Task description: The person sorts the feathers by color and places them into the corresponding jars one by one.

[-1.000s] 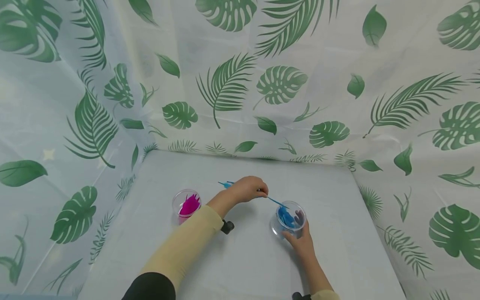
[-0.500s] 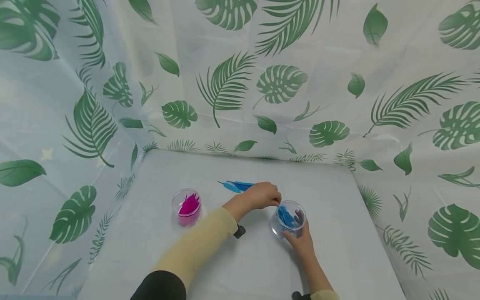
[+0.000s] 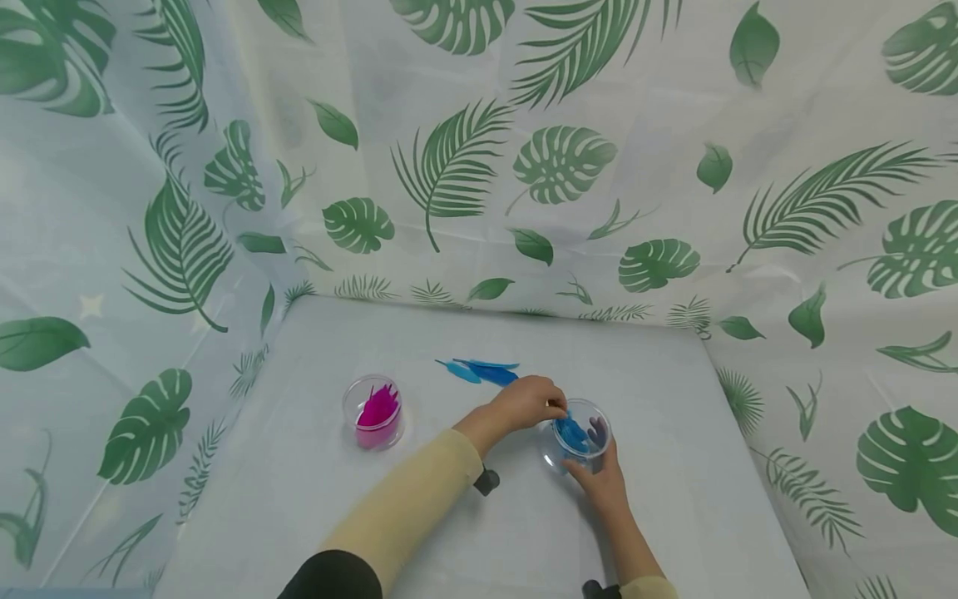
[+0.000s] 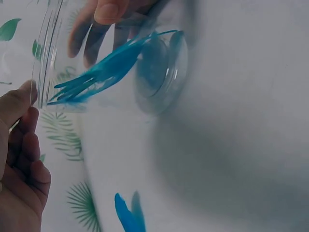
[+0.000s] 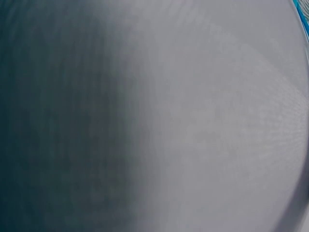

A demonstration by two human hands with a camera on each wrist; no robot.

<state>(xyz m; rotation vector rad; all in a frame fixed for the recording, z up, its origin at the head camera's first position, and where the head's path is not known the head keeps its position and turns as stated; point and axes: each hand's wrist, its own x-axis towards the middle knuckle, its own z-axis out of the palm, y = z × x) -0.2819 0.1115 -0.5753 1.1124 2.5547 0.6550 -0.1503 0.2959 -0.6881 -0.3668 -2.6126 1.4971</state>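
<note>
My right hand [image 3: 599,482] grips a clear plastic jar [image 3: 555,457] from the right, thumb in front and fingers behind its wall. Blue feathers [image 4: 104,70] stand inside it, their quills towards the base. At the jar's mouth is my left hand [image 3: 524,403], thumb and fingertips close together right at the rim, other fingers curled. A feather tip lies just inside the rim beside them; I cannot tell whether they still pinch it. The right wrist view shows only the blurred white surface and a blue sliver [image 5: 303,21] at the top right edge.
Loose blue feathers [image 3: 479,372] lie on the white table [image 3: 419,532] behind my left hand. To the left stands a second clear jar [image 3: 350,409] with pink feathers [image 3: 378,408]. Leaf-printed cloth [image 3: 479,166] hangs along the back and sides.
My left hand has moved right, bringing a blue feather down into the jar, and now sits at the rim. More of the loose feathers shows behind it. The right hand keeps its grip.
</note>
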